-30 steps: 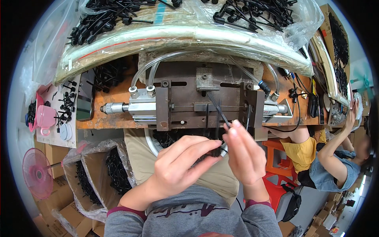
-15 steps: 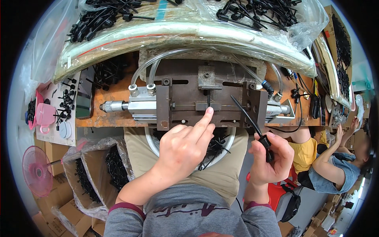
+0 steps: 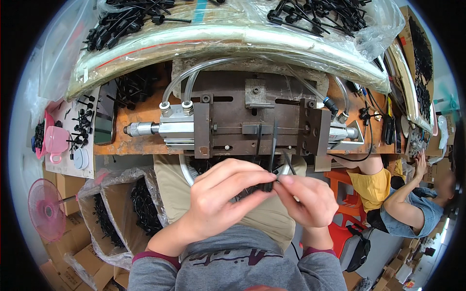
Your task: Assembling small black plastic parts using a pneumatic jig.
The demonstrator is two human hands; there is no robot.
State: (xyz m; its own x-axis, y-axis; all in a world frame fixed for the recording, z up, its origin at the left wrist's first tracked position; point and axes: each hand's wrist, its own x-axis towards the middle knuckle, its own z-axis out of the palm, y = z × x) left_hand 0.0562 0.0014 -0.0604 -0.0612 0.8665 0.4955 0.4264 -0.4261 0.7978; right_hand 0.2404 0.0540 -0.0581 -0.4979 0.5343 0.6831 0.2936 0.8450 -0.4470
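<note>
Fingers pinched, my left hand (image 3: 225,191) holds a thin black plastic rod (image 3: 258,140) with a thicker end, in front of a dark metal clamping jig (image 3: 233,106). Against its fingertips, my right hand (image 3: 310,199) is closed on another black rod (image 3: 290,162). A further long, blurred dark rod (image 3: 274,140) rises from between the hands; which hand grips it I cannot tell. The rods' lower ends are mostly hidden by the fingers. Below the hands, a white-rimmed basin (image 3: 187,169) on my lap is largely covered.
Silver air cylinders (image 3: 177,132) with clear hoses flank the jig. Heaps of black parts (image 3: 320,17) lie on a plastic-covered shelf behind it. At left are a pink cup (image 3: 57,140), a pink fan (image 3: 47,210) and lined cartons (image 3: 119,213). Another person (image 3: 407,208) sits at right.
My left hand has left the jig's middle and drawn back toward me; the rod that stood there is gone from it. My right hand has moved left with its rod, and both hands now meet.
</note>
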